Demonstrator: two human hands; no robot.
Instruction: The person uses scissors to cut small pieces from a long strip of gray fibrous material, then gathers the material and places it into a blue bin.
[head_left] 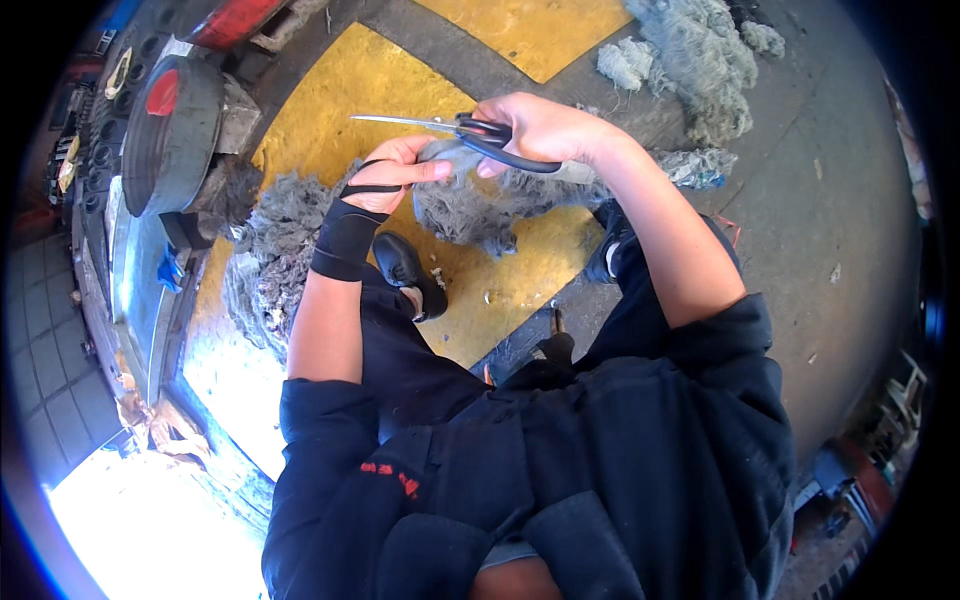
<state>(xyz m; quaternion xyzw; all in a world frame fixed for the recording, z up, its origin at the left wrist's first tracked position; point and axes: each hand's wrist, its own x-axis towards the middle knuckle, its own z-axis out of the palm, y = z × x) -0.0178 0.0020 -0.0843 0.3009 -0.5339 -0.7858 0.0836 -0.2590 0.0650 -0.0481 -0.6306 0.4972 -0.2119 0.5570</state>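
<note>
Head view: the hands [548, 128] hold scissors [465, 127] and grey fibre [462, 208], fluffy heaps [705, 65] lying either side.

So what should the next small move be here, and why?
Probably turn the scissors toward the grey fibre clump, clear of the left hand: the right hand holds them with the blade pointing left, just past the left hand's fingers, while that hand pinches the clump's edge.
</note>
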